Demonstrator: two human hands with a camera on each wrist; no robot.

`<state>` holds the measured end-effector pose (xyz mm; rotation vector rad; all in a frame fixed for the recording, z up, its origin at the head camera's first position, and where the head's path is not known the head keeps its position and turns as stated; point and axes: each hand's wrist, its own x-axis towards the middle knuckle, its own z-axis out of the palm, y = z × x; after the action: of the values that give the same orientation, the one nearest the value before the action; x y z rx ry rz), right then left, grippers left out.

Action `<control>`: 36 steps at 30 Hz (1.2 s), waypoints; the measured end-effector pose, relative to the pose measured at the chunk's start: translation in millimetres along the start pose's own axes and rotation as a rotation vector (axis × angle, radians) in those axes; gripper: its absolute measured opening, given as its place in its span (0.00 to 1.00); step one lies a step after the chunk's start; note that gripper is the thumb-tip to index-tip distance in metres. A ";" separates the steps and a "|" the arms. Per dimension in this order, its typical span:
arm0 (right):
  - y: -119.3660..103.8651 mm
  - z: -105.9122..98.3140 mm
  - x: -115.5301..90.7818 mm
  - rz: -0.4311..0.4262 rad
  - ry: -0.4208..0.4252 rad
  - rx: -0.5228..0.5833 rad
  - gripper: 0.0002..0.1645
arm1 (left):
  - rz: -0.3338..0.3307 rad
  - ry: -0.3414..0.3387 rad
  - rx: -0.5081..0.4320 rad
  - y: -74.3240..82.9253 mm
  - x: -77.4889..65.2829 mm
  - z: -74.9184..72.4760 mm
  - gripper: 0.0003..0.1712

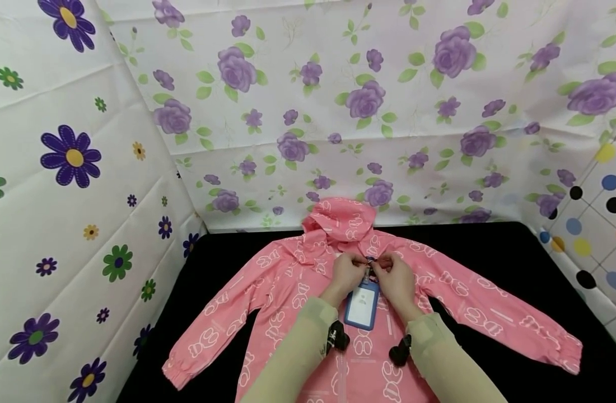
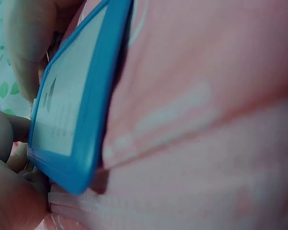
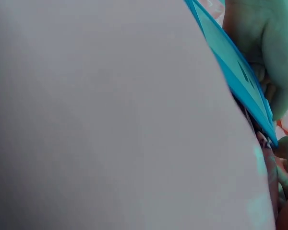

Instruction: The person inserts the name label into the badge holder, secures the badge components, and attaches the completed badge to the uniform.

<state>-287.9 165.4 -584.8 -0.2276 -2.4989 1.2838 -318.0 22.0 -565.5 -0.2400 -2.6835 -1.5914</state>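
Note:
A pink hooded jacket (image 1: 288, 291) with white line drawings lies spread out, its hood at the far side and both sleeves stretched outward. On its chest hangs a blue-framed badge holder (image 1: 362, 305) with a white card inside. Just above it, my left hand (image 1: 348, 274) and right hand (image 1: 397, 281) meet, fingertips pinching the dark lanyard (image 1: 371, 260) at the badge's clip. In the left wrist view, the badge holder (image 2: 69, 100) lies close over the pink cloth, with fingers along its far edge. Much of the clip is hidden by the fingers.
The jacket lies on a black table (image 1: 504, 252). Behind stands a wall hanging (image 1: 313, 112) with purple roses; to the left is a flower-print sheet (image 1: 76, 224), to the right a dotted one (image 1: 600, 235). Small black cameras (image 1: 400, 351) sit at both wrists.

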 end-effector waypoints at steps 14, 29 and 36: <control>3.0 -13.1 7.2 -0.080 -0.086 -0.065 0.10 | -0.009 -0.017 0.011 3.5 -1.3 -2.5 0.05; 1.1 -7.5 11.0 -0.028 -0.088 -0.130 0.12 | -0.073 0.016 0.023 9.9 -0.4 -0.3 0.03; -0.8 -5.1 11.6 -0.021 -0.084 -0.162 0.10 | -0.086 0.023 0.031 8.4 1.8 -0.5 0.04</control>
<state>-297.0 172.2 -579.0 -0.1876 -2.6726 1.1047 -318.6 25.7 -557.8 -0.1066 -2.7338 -1.5615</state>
